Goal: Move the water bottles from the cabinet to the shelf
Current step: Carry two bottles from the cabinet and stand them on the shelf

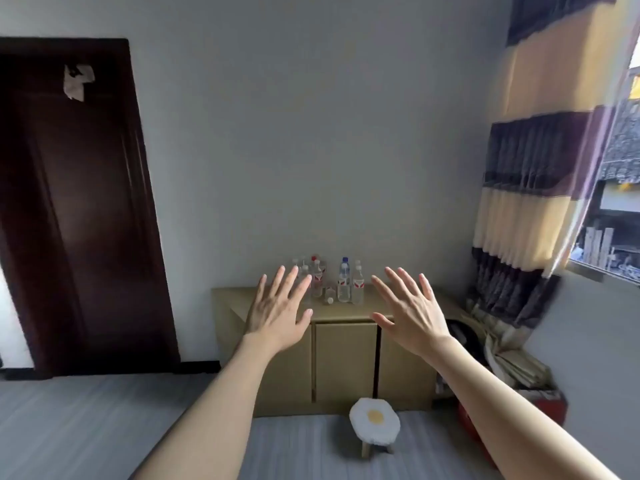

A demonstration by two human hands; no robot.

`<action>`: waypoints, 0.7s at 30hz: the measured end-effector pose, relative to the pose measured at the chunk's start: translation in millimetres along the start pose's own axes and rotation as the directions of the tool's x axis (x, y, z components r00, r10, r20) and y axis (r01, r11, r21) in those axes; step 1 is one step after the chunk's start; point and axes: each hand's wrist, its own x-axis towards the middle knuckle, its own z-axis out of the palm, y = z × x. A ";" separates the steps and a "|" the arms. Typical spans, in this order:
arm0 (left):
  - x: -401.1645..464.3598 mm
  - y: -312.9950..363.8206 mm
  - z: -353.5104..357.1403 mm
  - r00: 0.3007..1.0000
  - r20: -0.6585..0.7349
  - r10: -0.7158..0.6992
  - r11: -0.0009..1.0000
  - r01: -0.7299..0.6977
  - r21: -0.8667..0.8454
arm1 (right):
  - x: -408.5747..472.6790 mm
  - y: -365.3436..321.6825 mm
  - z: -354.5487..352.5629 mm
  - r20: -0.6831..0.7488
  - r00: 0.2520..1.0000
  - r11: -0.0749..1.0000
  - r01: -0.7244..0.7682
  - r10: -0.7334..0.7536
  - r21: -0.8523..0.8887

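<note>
Several clear water bottles [343,284] with white, red and blue caps stand in a cluster on top of a low tan cabinet [344,362] against the far wall; one small bottle [329,295] sits at the front of the cluster. My left hand [278,313] and my right hand [412,311] are both stretched out in front of me with fingers spread, backs toward me, holding nothing. They hover well short of the cabinet, on either side of the bottles. No shelf is in view.
A small stool with a fried-egg cushion [374,422] stands on the grey floor before the cabinet. A dark wooden door [76,216] is at the left. Striped curtains [530,188] and a window are at the right, with papers and a red box [519,386] below.
</note>
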 end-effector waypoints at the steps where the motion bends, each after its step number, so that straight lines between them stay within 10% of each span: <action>1: 12.5 -4.2 11.0 1.000 0.013 0.005 1.000 -0.005 0.015 | 10.3 2.6 16.4 0.019 1.000 1.000 0.001 -0.001 0.015; 21: 296.7 -136.5 254.5 0.988 0.112 -0.103 0.979 0.121 -0.165 | 209.3 54.0 362.0 0.258 0.966 0.988 -0.009 -0.032 0.155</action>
